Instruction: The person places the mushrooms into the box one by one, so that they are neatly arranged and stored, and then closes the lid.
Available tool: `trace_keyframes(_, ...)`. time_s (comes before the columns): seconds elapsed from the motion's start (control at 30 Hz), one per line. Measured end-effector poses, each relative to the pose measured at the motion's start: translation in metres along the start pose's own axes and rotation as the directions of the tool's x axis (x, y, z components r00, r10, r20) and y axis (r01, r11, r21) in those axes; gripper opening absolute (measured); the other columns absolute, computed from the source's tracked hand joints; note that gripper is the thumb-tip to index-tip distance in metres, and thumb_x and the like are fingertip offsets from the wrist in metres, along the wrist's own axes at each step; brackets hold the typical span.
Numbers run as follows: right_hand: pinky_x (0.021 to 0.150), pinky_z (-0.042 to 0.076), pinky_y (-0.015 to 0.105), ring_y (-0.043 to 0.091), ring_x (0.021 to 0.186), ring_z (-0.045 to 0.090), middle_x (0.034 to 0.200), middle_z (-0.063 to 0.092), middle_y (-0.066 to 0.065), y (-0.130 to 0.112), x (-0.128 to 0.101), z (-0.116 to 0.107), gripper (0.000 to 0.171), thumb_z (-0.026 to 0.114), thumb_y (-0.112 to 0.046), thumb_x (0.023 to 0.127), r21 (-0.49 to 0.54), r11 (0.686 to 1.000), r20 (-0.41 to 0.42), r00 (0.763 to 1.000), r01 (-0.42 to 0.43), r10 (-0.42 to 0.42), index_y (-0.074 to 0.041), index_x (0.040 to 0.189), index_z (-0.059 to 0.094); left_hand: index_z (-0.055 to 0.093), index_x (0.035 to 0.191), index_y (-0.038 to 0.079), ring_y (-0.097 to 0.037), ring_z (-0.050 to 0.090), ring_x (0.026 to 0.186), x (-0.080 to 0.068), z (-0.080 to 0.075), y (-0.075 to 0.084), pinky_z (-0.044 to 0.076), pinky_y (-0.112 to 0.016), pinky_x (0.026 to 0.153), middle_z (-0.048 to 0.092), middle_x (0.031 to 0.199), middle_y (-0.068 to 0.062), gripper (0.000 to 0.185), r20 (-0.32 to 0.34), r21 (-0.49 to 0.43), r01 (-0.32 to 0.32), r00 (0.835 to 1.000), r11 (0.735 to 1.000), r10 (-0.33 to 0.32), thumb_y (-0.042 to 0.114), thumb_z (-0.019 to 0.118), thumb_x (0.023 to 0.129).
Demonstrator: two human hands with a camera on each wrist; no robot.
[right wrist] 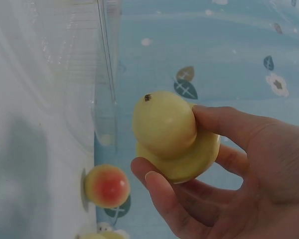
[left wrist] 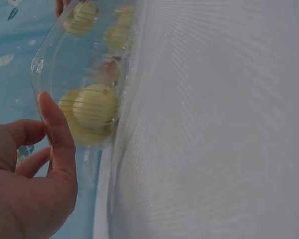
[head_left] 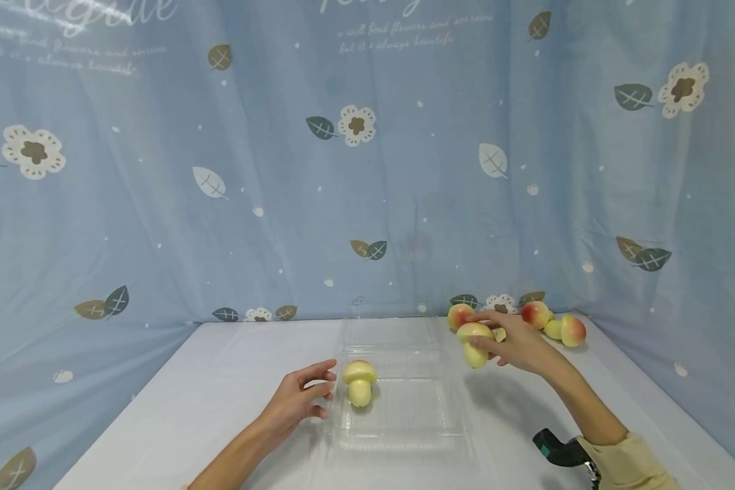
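Note:
At the left side of a clear plastic container (head_left: 404, 434), my left hand (head_left: 300, 395) holds its edge, with the thumb and fingers on either side of the thin wall in the left wrist view. Inside, at the left, lies a yellow mushroom-shaped piece (head_left: 359, 391), its round cap toward the far side. My right hand (head_left: 517, 344) grips a second yellow mushroom-shaped piece (right wrist: 164, 124) between thumb and fingers, raised to the right of the container. Close behind that hand sits a red-and-yellow mushroom-shaped piece (head_left: 459, 316).
The container's clear lid (head_left: 392, 333) stands open at the back. More red-and-yellow pieces (head_left: 572, 331) lie at the back right of the white table (head_left: 220, 381). A blue patterned curtain (head_left: 282, 204) hangs behind. A black device (head_left: 560, 449) is on my right wrist.

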State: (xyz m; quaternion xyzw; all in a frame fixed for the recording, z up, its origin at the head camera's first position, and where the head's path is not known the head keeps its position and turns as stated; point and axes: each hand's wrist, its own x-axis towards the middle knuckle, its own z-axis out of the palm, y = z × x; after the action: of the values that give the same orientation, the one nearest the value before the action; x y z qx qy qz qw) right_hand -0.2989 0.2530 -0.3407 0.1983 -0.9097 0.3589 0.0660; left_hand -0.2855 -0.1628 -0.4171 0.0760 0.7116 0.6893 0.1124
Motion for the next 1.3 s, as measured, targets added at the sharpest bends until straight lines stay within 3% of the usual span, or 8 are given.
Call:
trace_keyframes(0.33,0.054,0.056,0.027,0.013,0.066,0.065,0.117,0.065,0.025,-0.005,0.003,0.006,0.050,0.068,-0.029,0.093,-0.001,1.000,0.011,1.000,0.007,-0.007,-0.003,0.133,0.056,0.044,0.146,0.003,-0.012,0.058,0.082,0.001,-0.001,-0.001,0.054,-0.023,0.057,0.054,0.118,-0.011,0.058,-0.007,0.003,0.002,1.000,1.000,-0.002,0.012,0.065,0.093)
trace_keyframes(0.73,0.058,0.056,0.029,0.017,0.077,0.066,0.114,0.064,0.015,-0.031,0.017,0.025,0.044,0.068,-0.031,0.093,0.076,0.997,0.041,0.999,0.012,-0.016,-0.009,0.130,0.058,0.042,0.147,0.002,-0.011,0.058,0.082,-0.001,-0.002,-0.002,0.054,-0.023,0.057,0.055,0.116,-0.009,0.059,0.014,-0.007,0.005,1.000,1.000,-0.005,0.012,0.065,0.094)
trace_keyframes(1.1,0.056,0.056,0.030,0.016,0.071,0.065,0.120,0.064,0.018,-0.046,0.030,0.042,0.043,0.067,-0.030,0.094,0.083,0.994,0.083,0.993,0.076,-0.083,-0.011,0.131,0.058,0.044,0.146,0.003,-0.012,0.058,0.082,0.001,-0.002,-0.002,0.054,-0.023,0.057,0.054,0.118,-0.010,0.059,0.007,-0.002,-0.004,1.000,1.000,0.004,0.013,0.066,0.093)
trace_keyframes(1.3,0.057,0.056,0.030,0.017,0.071,0.065,0.121,0.063,0.018,-0.052,0.036,0.053,0.043,0.068,-0.032,0.093,0.118,0.991,0.110,0.991,0.057,-0.070,-0.013,0.131,0.058,0.044,0.146,0.002,-0.012,0.058,0.082,0.002,-0.002,-0.001,0.054,-0.024,0.058,0.054,0.118,-0.011,0.060,0.006,-0.002,-0.007,1.000,1.000,0.007,0.014,0.067,0.092)
